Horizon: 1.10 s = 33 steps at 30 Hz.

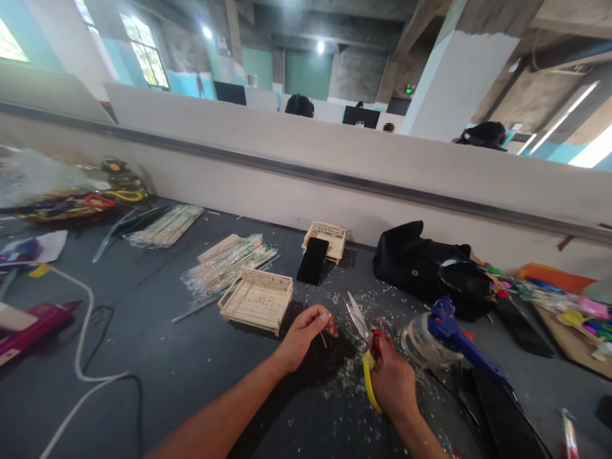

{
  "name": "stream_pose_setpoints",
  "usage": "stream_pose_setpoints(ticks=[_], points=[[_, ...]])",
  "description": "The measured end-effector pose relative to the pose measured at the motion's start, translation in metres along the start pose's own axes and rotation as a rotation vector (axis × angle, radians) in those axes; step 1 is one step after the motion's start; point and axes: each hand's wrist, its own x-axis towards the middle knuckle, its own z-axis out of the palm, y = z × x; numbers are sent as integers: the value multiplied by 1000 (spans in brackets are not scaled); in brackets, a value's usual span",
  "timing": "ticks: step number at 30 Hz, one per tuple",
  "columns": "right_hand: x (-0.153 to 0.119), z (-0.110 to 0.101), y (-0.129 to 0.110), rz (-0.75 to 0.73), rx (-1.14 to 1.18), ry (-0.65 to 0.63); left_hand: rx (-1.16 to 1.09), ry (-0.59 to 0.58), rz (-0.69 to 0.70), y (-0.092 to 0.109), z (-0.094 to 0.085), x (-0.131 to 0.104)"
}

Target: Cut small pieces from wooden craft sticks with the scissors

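Observation:
My left hand (308, 335) is closed in a pinch on a short thin wooden stick (324, 340), whose end pokes out below the fingers. In my right hand (394, 379) is a pair of scissors (358, 320) with red and yellow handles. The blades point up and away, slightly parted, and sit apart from the stick. Just beyond my left hand stands a miniature bench (258, 298) of pale wooden sticks. Farther back, a black phone (313, 261) leans on a second small bench (336, 241) with a lattice back.
Small pale clippings lie scattered around my right hand. A blue glue gun (466, 350) rests on a clear jar (415, 339) at right; a black bag (411, 261) lies behind. Packed sticks (234, 261), a purple glue gun (36, 328) and a white cable (85, 319) are leftward.

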Motion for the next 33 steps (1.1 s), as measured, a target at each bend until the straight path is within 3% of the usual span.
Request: stream_pose_setpoints(ticks=[11, 25, 33], points=[[-6, -3, -10, -169, -2, 35, 6, 58, -53, 1, -2, -1], [-3, -13, -15, -255, 14, 83, 38, -71, -4, 2, -11, 0], [-1, -16, -17, -209, 34, -66, 69, -88, 2, 6, -17, 0]])
